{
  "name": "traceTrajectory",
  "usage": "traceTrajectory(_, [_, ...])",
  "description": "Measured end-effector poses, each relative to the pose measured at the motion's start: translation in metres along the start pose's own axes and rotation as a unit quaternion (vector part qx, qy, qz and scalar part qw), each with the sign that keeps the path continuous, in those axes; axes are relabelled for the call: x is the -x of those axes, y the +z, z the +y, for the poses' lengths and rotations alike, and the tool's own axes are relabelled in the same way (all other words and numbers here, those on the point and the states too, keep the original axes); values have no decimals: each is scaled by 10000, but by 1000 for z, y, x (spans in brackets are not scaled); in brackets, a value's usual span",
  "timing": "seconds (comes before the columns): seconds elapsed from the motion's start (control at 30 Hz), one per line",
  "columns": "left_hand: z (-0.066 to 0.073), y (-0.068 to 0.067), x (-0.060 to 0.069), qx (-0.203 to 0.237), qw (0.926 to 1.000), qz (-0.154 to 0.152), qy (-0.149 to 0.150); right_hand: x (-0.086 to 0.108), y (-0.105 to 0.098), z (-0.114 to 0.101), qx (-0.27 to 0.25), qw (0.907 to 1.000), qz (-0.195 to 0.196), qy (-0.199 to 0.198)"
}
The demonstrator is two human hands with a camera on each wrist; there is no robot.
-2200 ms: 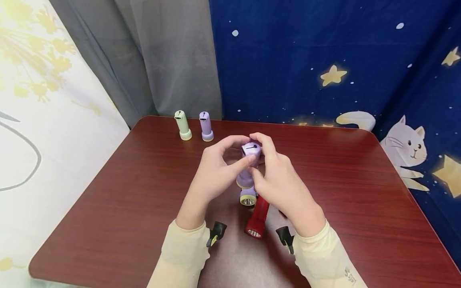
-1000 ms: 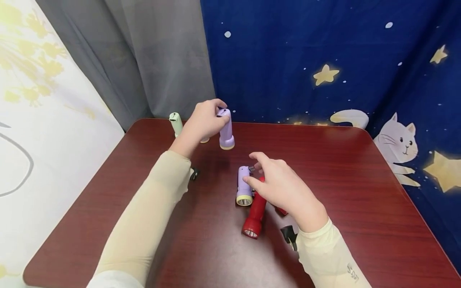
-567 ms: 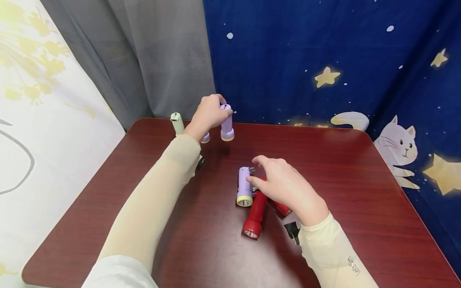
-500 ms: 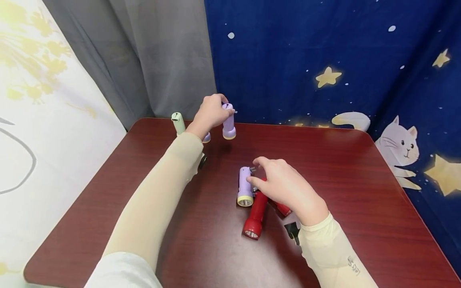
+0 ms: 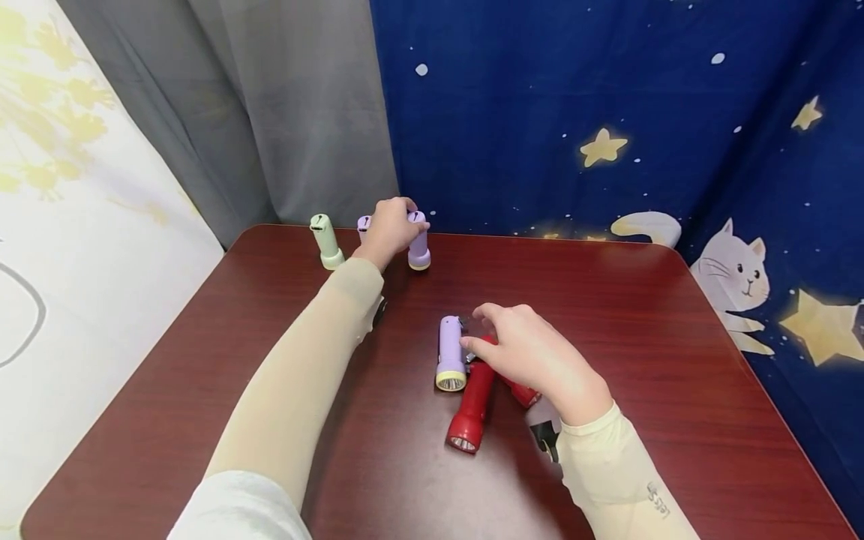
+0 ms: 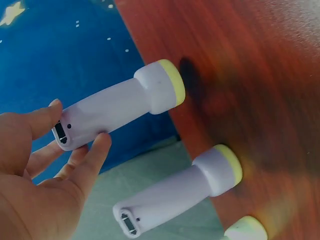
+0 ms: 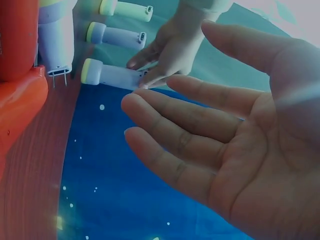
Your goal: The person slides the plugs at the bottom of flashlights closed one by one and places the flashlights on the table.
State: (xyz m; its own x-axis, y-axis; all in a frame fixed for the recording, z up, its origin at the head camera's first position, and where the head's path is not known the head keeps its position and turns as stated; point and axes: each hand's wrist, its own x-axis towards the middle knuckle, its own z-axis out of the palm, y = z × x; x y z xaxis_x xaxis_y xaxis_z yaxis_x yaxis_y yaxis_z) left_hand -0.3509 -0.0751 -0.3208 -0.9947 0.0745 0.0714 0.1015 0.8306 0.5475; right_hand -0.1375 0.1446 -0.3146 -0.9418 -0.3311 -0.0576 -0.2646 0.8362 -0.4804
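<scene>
At the table's far edge my left hand (image 5: 393, 229) holds a purple flashlight (image 5: 419, 251) by its tail end, between thumb and fingers. That flashlight (image 6: 117, 106) stands head down, upright, with a yellow rim by the tabletop. Beside it is a second purple flashlight (image 6: 172, 197), partly hidden behind the hand in the head view; a pale green flashlight (image 5: 327, 244) stands at its left. My right hand (image 5: 536, 356) hovers with relaxed, extended fingers and holds nothing. Near it lie another purple flashlight (image 5: 451, 349) with its plug prongs out, a red flashlight (image 5: 472, 409) and a second, partly hidden red flashlight (image 5: 523, 394).
The dark red wooden table (image 5: 628, 315) backs onto a grey curtain (image 5: 317, 112) and a blue star-patterned curtain (image 5: 506, 112). Black wrist-camera mounts (image 5: 544, 439) stick out from the sleeves. The lying flashlights sit close together at mid-table.
Both hands were together round a purple flashlight; my left hand has since carried it to the far edge and lowered it beside the standing ones. My right hand has let go, staying near the lying flashlights.
</scene>
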Motion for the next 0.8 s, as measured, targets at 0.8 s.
traceTrajectory(0.8, [-8, 24, 2, -173, 9994, 300, 12, -1, 1, 1, -20, 9999, 48, -133])
